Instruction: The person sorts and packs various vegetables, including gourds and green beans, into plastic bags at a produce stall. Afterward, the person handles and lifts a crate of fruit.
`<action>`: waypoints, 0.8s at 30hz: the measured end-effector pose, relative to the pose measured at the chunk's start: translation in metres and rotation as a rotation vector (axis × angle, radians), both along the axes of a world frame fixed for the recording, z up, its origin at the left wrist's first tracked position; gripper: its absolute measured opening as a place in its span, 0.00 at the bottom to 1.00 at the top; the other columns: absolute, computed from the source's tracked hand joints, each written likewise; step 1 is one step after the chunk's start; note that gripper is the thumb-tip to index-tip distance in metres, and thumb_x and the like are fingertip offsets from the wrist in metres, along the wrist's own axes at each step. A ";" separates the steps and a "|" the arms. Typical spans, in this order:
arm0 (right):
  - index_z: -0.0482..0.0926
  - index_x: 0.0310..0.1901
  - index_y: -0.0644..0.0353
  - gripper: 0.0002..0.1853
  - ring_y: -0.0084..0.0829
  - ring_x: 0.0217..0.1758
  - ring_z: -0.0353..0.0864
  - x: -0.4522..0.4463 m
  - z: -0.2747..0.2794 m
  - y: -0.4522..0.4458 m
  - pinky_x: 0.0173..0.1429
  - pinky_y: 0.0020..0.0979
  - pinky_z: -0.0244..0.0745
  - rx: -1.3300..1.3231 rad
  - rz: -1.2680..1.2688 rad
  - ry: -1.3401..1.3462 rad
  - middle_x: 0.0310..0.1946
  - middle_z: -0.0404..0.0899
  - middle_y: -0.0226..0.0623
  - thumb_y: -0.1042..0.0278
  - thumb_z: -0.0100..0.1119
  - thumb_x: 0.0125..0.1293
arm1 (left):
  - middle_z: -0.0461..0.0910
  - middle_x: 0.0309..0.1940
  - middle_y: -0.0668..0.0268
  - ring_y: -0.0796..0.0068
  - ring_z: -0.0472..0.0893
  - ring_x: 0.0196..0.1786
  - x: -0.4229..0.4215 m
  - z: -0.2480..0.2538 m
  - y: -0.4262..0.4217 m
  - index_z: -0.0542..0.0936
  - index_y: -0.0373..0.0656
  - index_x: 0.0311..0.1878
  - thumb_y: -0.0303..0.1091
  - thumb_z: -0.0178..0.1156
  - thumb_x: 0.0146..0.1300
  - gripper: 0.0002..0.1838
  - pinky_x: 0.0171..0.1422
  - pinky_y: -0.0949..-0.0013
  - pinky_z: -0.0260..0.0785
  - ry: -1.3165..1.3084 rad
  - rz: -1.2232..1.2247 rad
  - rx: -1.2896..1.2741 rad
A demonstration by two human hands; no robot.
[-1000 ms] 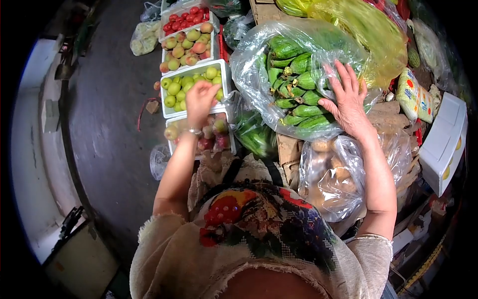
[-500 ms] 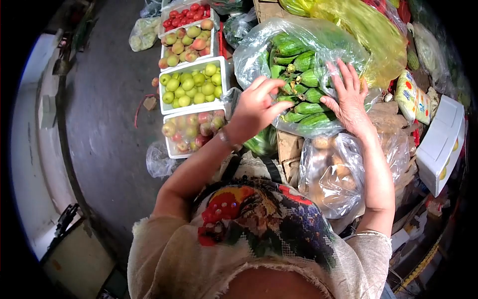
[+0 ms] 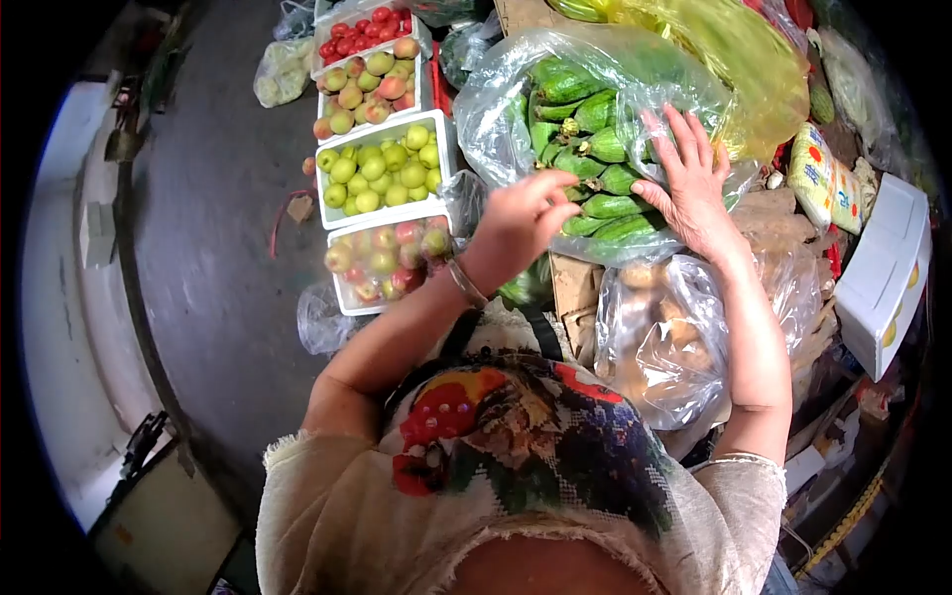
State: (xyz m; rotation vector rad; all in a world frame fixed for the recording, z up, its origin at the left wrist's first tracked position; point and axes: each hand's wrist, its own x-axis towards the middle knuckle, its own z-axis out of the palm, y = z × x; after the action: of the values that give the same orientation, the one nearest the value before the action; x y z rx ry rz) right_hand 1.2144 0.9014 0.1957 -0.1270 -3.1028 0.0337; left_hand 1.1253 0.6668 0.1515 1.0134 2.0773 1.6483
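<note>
Green luffa gourds (image 3: 605, 145), some with withered blossom ends, lie side by side in an opened clear plastic bag (image 3: 496, 99). My right hand (image 3: 691, 193) rests spread over the right part of the pile, on the gourds and the bag's folded film. At the pile's lower left edge is my left hand (image 3: 521, 223), its fingers curled and the thumb close to the forefinger. Whatever sits between those fingertips is too small or hidden to make out.
White foam boxes of green fruit (image 3: 382, 174), peaches (image 3: 367, 89), bagged fruit (image 3: 387, 260) and red tomatoes (image 3: 362, 35) line the left. A bag of brown potatoes (image 3: 664, 337) sits below the gourds. Yellow plastic (image 3: 744, 74) lies beyond; a white foam box (image 3: 883, 278) leans at right.
My left hand has drawn slightly down and away from the blossom ends, its fingers closing together. Some withered blossom there no longer shows. My right hand stays spread on the gourds.
</note>
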 end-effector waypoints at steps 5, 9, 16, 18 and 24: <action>0.53 0.76 0.41 0.40 0.45 0.80 0.42 0.000 -0.001 0.000 0.77 0.55 0.32 0.005 -0.004 -0.002 0.77 0.46 0.37 0.36 0.51 0.65 | 0.82 0.31 0.54 0.57 0.84 0.30 0.012 -0.009 0.026 0.78 0.38 0.50 0.29 0.65 0.61 0.15 0.34 0.64 0.77 0.364 0.081 -0.010; 0.55 0.75 0.39 0.39 0.46 0.80 0.42 -0.002 -0.002 0.001 0.77 0.58 0.32 -0.028 -0.007 0.013 0.77 0.46 0.36 0.37 0.52 0.65 | 0.81 0.30 0.54 0.52 0.82 0.29 0.010 -0.013 0.041 0.76 0.39 0.40 0.28 0.59 0.64 0.05 0.29 0.58 0.75 0.452 0.012 -0.192; 0.56 0.74 0.37 0.38 0.48 0.80 0.42 -0.002 -0.001 0.000 0.76 0.61 0.32 -0.074 -0.018 0.018 0.77 0.46 0.36 0.38 0.53 0.65 | 0.80 0.26 0.58 0.59 0.81 0.23 0.011 -0.032 0.002 0.75 0.38 0.39 0.27 0.57 0.66 0.03 0.26 0.63 0.73 0.379 0.070 -0.095; 0.56 0.74 0.37 0.38 0.48 0.80 0.42 -0.001 -0.004 0.001 0.76 0.61 0.32 -0.064 -0.014 0.024 0.77 0.46 0.36 0.38 0.53 0.65 | 0.79 0.24 0.64 0.74 0.79 0.22 0.010 -0.034 -0.013 0.75 0.37 0.39 0.28 0.56 0.68 0.04 0.25 0.71 0.71 -0.256 -0.003 -0.048; 0.56 0.75 0.37 0.39 0.47 0.79 0.43 -0.002 -0.005 0.002 0.76 0.61 0.32 -0.042 0.002 0.039 0.77 0.46 0.36 0.37 0.53 0.65 | 0.79 0.26 0.67 0.82 0.79 0.29 -0.009 -0.033 0.008 0.72 0.32 0.47 0.27 0.64 0.64 0.14 0.36 0.78 0.74 -0.560 0.078 0.070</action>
State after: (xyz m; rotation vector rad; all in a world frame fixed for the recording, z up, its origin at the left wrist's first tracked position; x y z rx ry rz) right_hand 1.2127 0.9034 0.1903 -0.1233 -3.0647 0.0996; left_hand 1.1167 0.6750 0.1187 0.4157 1.7068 1.7934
